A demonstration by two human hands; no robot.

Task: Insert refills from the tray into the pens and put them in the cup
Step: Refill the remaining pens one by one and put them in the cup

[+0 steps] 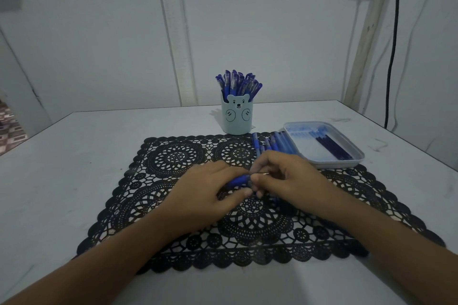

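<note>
Likely a home: lace placemat and bear cup on a white table

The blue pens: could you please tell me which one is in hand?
The pen over the mat, gripped by the left hand, with the right hand pinching its tip. The rest stand in the cup or lie beside the tray.

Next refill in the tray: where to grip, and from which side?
Pinch the leftmost refill mid-shaft, coming from above. The refills lie flat, bunched side by side toward the right of the tray. Its raised rim blocks a side approach, and the bare floor on their left probably gives finger room.
</note>
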